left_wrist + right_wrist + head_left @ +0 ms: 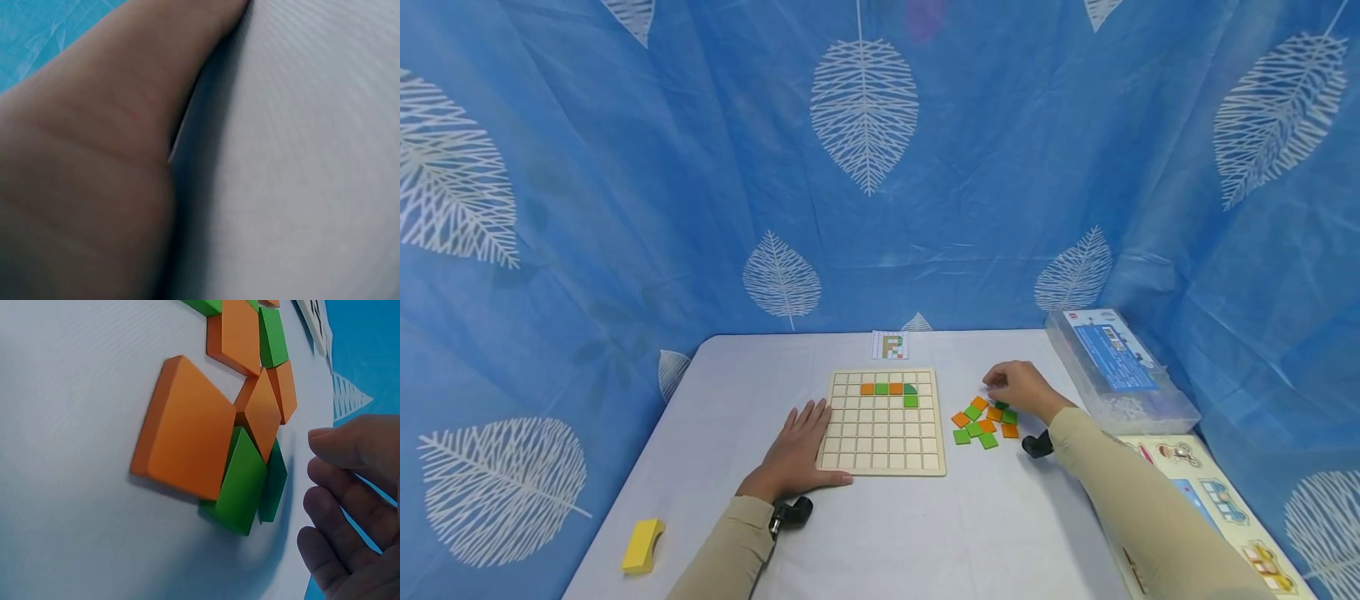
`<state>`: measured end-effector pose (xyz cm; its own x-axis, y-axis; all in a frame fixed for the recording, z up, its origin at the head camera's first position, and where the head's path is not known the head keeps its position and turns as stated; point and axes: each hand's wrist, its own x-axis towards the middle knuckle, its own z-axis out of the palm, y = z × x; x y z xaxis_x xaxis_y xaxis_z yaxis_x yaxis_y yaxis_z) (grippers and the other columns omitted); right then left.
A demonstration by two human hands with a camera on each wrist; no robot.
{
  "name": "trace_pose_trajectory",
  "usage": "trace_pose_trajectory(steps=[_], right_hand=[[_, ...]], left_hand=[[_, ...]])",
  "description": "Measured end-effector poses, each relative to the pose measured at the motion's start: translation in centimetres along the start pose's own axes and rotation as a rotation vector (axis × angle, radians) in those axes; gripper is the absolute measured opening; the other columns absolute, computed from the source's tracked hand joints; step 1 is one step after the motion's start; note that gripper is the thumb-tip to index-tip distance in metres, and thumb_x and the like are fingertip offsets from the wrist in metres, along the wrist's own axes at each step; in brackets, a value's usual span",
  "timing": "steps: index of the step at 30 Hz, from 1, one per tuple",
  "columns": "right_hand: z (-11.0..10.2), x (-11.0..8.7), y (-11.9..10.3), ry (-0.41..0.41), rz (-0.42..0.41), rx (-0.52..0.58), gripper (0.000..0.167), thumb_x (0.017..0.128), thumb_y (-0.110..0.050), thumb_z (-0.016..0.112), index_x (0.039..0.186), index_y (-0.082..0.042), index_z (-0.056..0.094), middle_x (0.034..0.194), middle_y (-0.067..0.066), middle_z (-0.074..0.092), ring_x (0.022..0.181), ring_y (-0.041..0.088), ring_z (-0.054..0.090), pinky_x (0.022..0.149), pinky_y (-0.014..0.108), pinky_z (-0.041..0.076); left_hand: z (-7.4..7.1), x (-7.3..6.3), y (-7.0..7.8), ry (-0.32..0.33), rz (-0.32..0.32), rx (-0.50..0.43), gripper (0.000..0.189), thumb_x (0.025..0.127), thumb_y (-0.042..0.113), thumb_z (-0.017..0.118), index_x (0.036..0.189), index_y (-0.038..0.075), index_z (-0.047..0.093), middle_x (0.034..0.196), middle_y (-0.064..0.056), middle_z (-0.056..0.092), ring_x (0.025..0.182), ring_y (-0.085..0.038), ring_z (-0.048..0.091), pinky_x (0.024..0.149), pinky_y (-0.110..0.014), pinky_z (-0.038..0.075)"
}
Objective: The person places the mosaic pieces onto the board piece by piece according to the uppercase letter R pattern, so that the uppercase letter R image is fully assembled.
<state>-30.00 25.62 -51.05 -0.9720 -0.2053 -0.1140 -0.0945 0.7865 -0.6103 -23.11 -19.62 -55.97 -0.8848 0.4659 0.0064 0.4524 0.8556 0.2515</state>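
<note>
A pale wooden grid board (880, 461) lies on the table. Near its top a row of orange and green square tiles (882, 389) ends in a dark green rounded piece (910, 389), with a green tile (911, 402) below that. My left hand (797, 446) rests flat at the board's left edge, thumb by the lower corner. Right of the board is a loose group of orange and green tiles (974, 429). Just beyond them hovers my right hand (1018, 387), fingers loosely bent, no piece visible between them. A dark green piece (273, 487) lies nearest its fingertips.
Behind the board lies a small card (891, 345) with a coloured grid pattern. At right stand a clear plastic box (1123, 367) and a picture puzzle board (1213, 475), partly behind my right sleeve. A yellow block (642, 547) sits at the front left.
</note>
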Motion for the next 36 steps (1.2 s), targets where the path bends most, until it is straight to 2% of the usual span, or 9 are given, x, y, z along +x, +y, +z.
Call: trace_pose_trajectory(steps=[11, 17, 31, 36], right_hand=[[-0.2, 0.0, 0.5, -0.011, 0.001, 0.01, 0.023, 0.094, -0.008, 0.08, 0.116, -0.003, 0.077, 0.108, 0.006, 0.073, 0.097, 0.026, 0.065, 0.098, 0.05, 0.055], [0.0, 0.1, 0.9, -0.012, 0.034, 0.012, 0.023, 0.093, -0.011, 0.082, 0.114, -0.005, 0.077, 0.108, 0.006, 0.072, 0.096, 0.025, 0.065, 0.097, 0.049, 0.056], [0.1, 0.0, 1.4, -0.08, 0.037, -0.008, 0.018, 0.092, -0.006, 0.08, 0.109, -0.005, 0.075, 0.099, 0.003, 0.068, 0.09, 0.024, 0.061, 0.092, 0.045, 0.057], [0.1, -0.1, 1.6, -0.109, 0.004, -0.002, 0.014, 0.092, -0.004, 0.079, 0.105, -0.005, 0.075, 0.096, 0.004, 0.067, 0.087, 0.024, 0.061, 0.086, 0.042, 0.058]], left_hand=[[-0.2, 0.0, 0.1, -0.005, -0.002, 0.001, 0.135, 0.075, 0.091, 0.064, 0.167, 0.001, 0.024, 0.173, -0.015, 0.018, 0.159, -0.034, 0.01, 0.126, -0.053, 0.006], [-0.2, 0.0, 0.1, -0.007, -0.005, -0.006, 0.135, 0.074, 0.092, 0.064, 0.167, 0.001, 0.024, 0.173, -0.015, 0.018, 0.159, -0.034, 0.01, 0.126, -0.053, 0.006], [-0.3, 0.1, 0.3, -0.011, -0.014, -0.016, 0.136, 0.074, 0.091, 0.065, 0.167, 0.001, 0.024, 0.173, -0.015, 0.017, 0.159, -0.034, 0.009, 0.126, -0.052, 0.005], [-0.3, 0.0, 0.3, -0.011, -0.012, -0.01, 0.135, 0.074, 0.092, 0.064, 0.166, 0.001, 0.025, 0.173, -0.015, 0.019, 0.159, -0.034, 0.009, 0.126, -0.053, 0.006]])
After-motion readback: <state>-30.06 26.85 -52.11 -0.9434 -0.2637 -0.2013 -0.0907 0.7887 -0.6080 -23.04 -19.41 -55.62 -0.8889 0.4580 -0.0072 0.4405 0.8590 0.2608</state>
